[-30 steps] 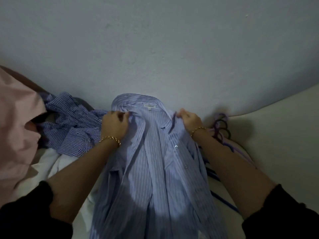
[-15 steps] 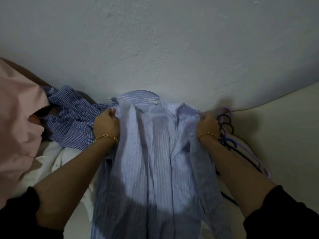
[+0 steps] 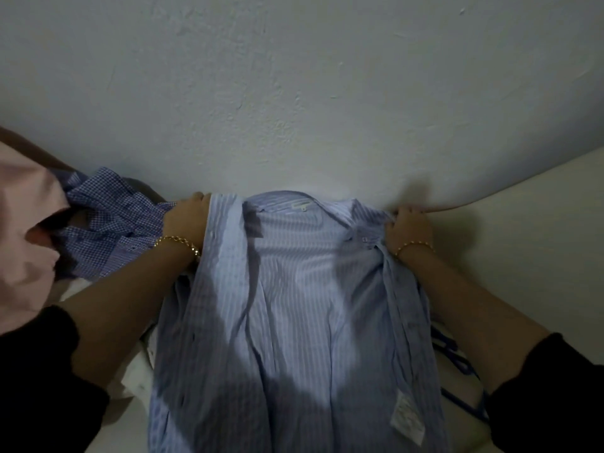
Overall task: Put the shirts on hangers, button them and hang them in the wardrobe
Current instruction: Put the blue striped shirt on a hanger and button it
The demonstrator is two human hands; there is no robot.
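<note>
The striped shirt (image 3: pixel 294 305) lies spread open on the bed (image 3: pixel 523 240), collar against the wall (image 3: pixel 294 93). The left hand (image 3: pixel 188 220) and right hand (image 3: pixel 408 228) each grip a front edge, fingers curled tight. The hangers (image 3: pixel 457 358) sit half buried under its right side, so I'd guess pulling any of them free could drag and crumple it.

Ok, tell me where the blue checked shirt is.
In the head view, the blue checked shirt lies crumpled on the left, between the pink garment and the left hand.
</note>
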